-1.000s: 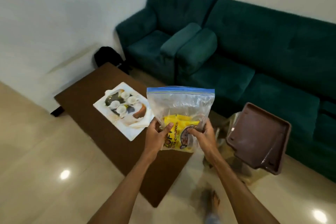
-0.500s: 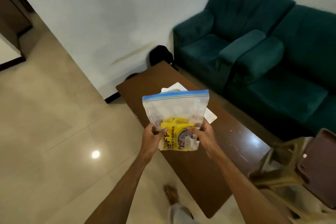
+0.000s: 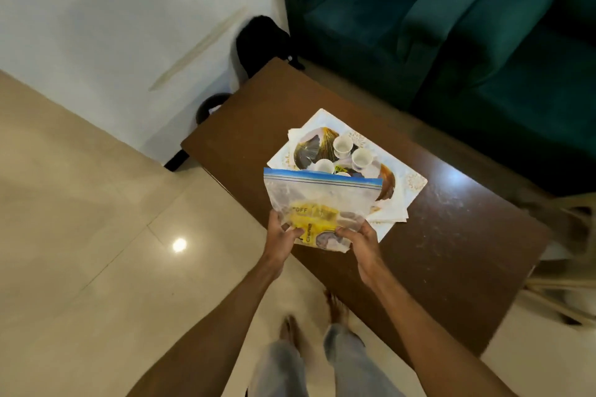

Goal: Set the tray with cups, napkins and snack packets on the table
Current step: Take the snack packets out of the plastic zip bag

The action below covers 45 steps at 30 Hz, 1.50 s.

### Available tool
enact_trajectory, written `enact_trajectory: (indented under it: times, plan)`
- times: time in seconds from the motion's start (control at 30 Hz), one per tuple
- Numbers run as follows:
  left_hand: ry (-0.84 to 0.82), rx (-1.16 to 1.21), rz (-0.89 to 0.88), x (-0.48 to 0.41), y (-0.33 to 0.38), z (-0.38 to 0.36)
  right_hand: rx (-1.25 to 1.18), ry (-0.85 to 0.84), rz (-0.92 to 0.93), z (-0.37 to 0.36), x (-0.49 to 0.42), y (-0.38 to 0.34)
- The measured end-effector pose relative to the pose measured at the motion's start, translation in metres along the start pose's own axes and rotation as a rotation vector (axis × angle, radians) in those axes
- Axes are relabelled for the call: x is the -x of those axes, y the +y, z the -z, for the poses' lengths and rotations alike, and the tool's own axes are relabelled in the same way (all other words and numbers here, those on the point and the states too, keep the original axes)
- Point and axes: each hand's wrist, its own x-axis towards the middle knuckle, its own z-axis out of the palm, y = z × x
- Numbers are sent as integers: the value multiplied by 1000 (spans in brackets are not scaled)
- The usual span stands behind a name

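Observation:
I hold a clear zip bag [image 3: 322, 196] with a blue seal strip upright over the near side of the brown table [image 3: 435, 251]. Yellow snack packets [image 3: 314, 219] lie in its bottom. My left hand [image 3: 282, 238] grips the bag's lower left corner and my right hand [image 3: 361, 240] grips its lower right. Behind the bag a white patterned tray [image 3: 409, 184] rests on the table with small white cups [image 3: 361, 158] on it. White napkins [image 3: 392, 214] show at the tray's near edge. The bag hides part of the tray.
A dark green sofa [image 3: 467, 26] runs along the far side of the table. A black bag [image 3: 261, 42] sits on the floor by the wall. A pale wooden chair frame [image 3: 567, 287] stands at the right edge. My feet [image 3: 322, 319] are at the table's near side.
I have stepped closer and the view now looks down on the table. The bag has come low over the tray's near edge, still in both hands. The brown tray on the right has left view.

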Motion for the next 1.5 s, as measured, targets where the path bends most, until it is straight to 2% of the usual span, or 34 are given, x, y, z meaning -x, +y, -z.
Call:
enact_trajectory:
  times: [0.17,0.27,0.4,0.5,0.63,0.83,0.87,0.97,1.0,1.03,1.1,1.2,1.27,1.37,1.5]
  plan:
    - [6,-10,50,-49,0,13,-27,90,-47,-34,-21,30]
    - [84,-27,80,-62,7,17,19,179,-69,-50,-22,44]
    - [193,27,32,-68,28,15,-15,251,-97,-65,-13,50]
    - [242,-12,111,-71,43,5,70,256,-84,-71,-6,53]
    - [143,-64,287,-77,56,-4,217,247,-75,-74,2,54]
    - [88,-56,302,-84,59,3,481,187,-84,-64,12,52]
    - [82,-19,297,-82,59,5,509,251,-57,-61,16,49]
    - [50,33,271,-73,58,12,499,718,50,-54,27,24]
    - [34,33,259,-69,56,14,516,804,146,-53,29,14]
    - [18,32,250,-66,54,16,552,800,257,-55,28,3]
    - [-5,28,238,-62,49,18,639,605,406,-63,21,-22]
    - [-38,53,207,-57,45,18,880,239,430,-79,-2,-47]
    - [-49,74,175,-58,42,18,956,84,413,-90,-15,-53]
    - [-56,69,107,-66,33,19,1013,22,472,-94,-30,-49]
    - [-44,38,31,-72,17,22,1062,41,539,-91,-39,-39]
